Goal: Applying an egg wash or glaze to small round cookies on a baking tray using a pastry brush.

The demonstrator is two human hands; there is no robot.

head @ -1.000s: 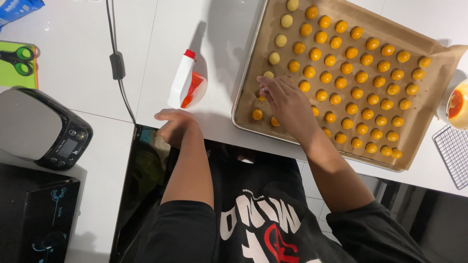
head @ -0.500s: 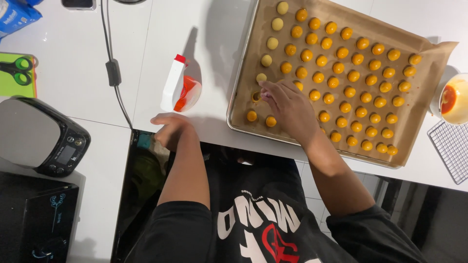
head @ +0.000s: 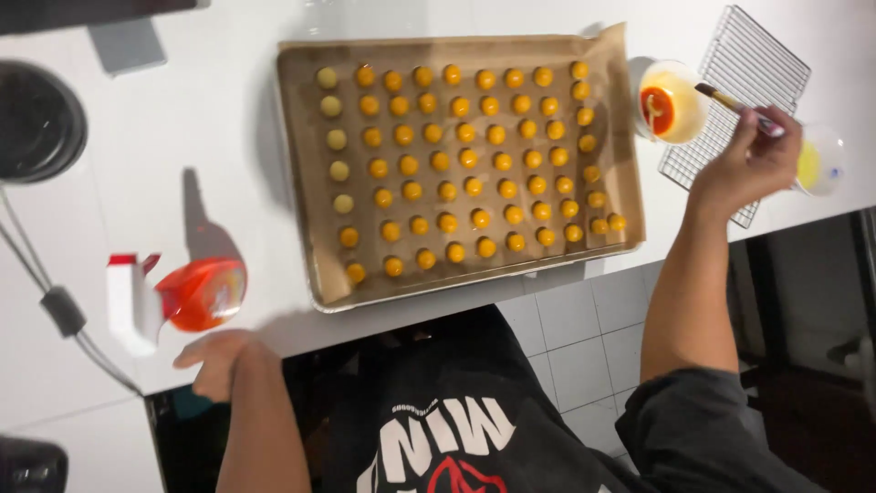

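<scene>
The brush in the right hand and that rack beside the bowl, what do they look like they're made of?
The brush in the right hand looks wooden-handled, brown and matte; its bristles are blurred. The rack looks like bare metal wire: thin grey strands in a fine open grid.

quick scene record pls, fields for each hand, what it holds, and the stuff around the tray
right hand: right hand holds a brush, bristle end over the small bowl
left hand: left hand rests at the counter edge, near the spray bottle; holding nothing visible
tray: baking tray lined with paper, rows of small yellow balls
bowl: holds orange-red liquid, right of the tray
rack: wire rack behind the right hand
</scene>
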